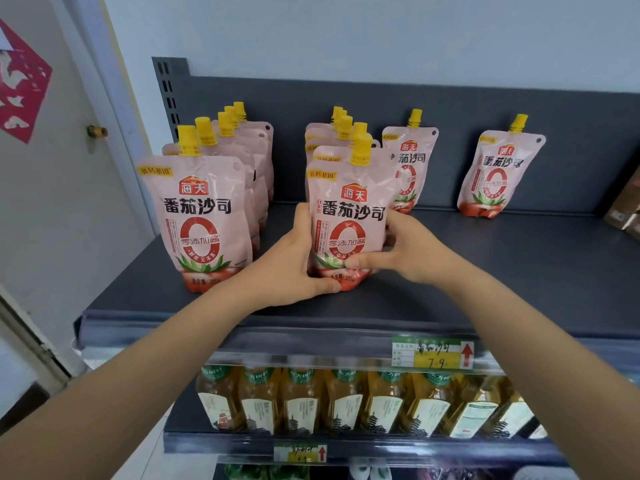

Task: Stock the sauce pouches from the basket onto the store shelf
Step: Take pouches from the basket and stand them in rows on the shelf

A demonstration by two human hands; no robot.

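A pink sauce pouch [348, 206] with a yellow cap stands upright at the front of the middle row on the dark grey shelf [519, 271]. My left hand [291, 265] grips its left side and base. My right hand [405, 247] holds its right side, fingers across the lower front. Several more pouches stand behind it. A second row of pouches [204, 216] stands to the left. Single pouches lean on the back panel, one at centre right [410, 164] and one far right [495, 171]. The basket is out of view.
The shelf's front edge carries a green and yellow price tag [431, 353]. Below it a lower shelf holds a row of amber drink bottles [346, 400]. A brown box [623, 209] sits at the shelf's far right. A door with a knob [97, 131] stands at the left.
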